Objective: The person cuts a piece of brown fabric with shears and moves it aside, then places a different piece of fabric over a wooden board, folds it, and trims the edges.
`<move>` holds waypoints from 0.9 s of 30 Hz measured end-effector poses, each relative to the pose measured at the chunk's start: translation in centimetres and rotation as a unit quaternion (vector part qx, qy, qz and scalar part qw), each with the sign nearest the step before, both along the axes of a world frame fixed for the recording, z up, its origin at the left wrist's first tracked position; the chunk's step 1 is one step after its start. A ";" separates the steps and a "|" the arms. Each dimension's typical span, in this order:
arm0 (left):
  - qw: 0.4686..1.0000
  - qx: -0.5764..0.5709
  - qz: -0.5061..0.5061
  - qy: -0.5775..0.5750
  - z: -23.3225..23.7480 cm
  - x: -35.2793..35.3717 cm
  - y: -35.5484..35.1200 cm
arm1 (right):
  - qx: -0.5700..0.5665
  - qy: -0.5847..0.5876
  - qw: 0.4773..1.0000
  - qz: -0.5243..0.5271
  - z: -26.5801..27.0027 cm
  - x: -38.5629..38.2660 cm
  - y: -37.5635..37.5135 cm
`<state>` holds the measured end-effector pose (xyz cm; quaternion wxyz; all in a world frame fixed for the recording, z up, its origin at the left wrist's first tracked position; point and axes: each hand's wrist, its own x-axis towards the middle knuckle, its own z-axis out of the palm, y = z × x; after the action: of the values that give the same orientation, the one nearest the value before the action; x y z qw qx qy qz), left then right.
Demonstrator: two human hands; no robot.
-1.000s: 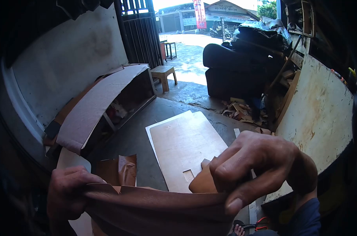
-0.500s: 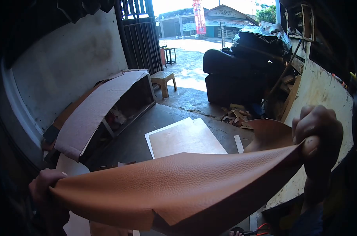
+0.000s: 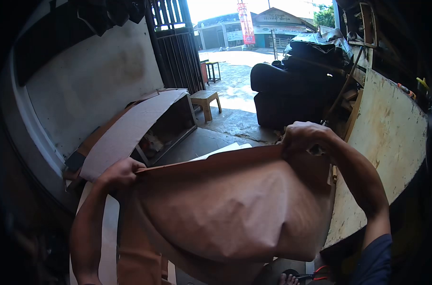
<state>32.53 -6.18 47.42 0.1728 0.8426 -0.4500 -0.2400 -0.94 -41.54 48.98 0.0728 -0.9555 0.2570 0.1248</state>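
A large brown leather sheet (image 3: 220, 209) hangs in front of me, its smooth, creased back side towards me. My left hand (image 3: 120, 173) is closed on the sheet's upper left corner. Its upper edge, further right, is gripped by my right hand (image 3: 305, 137), which is held a little higher. Behind the sheet, white boards (image 3: 228, 148) on the floor are mostly covered from view. More brown leather (image 3: 139, 259) shows below the sheet at the lower left. An orange-handled tool (image 3: 320, 273) lies by a foot at the bottom.
At left stands a low cabinet topped with a pale curved sheet (image 3: 130, 124). A small woven-look stool (image 3: 205, 100) is near the doorway. Black sofa parts (image 3: 292, 97) are stacked beyond. A large worn board (image 3: 382, 156) leans along the right.
Both hands have moved inward and away from me, the left one also upward. The leather sheet has turned from its grained face to its back and now hangs down.
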 end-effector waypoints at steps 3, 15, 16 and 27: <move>0.978 -0.039 0.078 -0.192 -3.6 7.6 -4.9 | -0.113 -0.131 0.981 -0.090 -2.2 5.2 -6.1; 0.747 -0.473 0.189 -0.428 2.9 -9.9 5.6 | -0.201 -0.667 0.715 -0.060 3.7 -9.2 3.2; 0.767 -0.467 0.079 -0.432 -0.4 -11.3 6.8 | -0.153 -0.663 0.732 -0.037 0.4 -10.2 3.7; 0.956 -0.216 0.152 -0.127 -44.8 -19.5 4.1 | -0.069 -0.301 0.938 -0.156 -41.0 -15.1 0.3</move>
<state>12.99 -2.04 2.58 0.3267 0.8670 -0.3763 0.0010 -16.08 -41.23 7.94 0.0994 -0.8989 0.3773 -0.1993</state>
